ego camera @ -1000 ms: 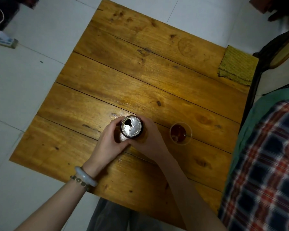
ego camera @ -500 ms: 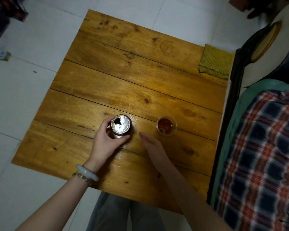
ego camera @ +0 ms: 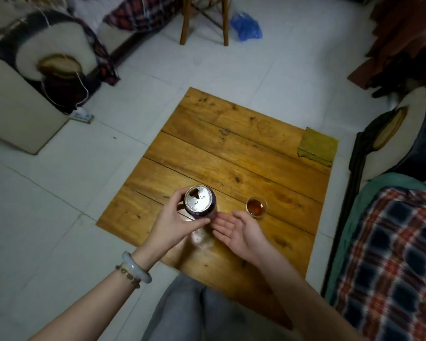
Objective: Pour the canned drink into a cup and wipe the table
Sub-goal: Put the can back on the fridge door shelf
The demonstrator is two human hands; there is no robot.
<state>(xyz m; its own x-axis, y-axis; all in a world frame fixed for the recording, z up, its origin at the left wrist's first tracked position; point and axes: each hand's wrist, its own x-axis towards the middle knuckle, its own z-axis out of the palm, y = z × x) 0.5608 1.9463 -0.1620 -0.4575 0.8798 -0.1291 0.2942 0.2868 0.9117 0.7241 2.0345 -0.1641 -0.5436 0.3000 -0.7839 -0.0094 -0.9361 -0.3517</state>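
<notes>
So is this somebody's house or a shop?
Most likely a room in someone's home: a low wooden table on a tiled floor, a plaid blanket on what looks like a bed beside it, and a wooden stool farther back.

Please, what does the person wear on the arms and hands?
Both forearms are bare; no sleeves show. The left wrist, behind the left hand, carries a pale, smooth, round bangle and a thin bracelet of brownish beads. The right hand and its wrist wear nothing.

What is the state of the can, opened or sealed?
Opened: the silver top of the can, which the left hand grips, shows a dark drinking hole.
</notes>
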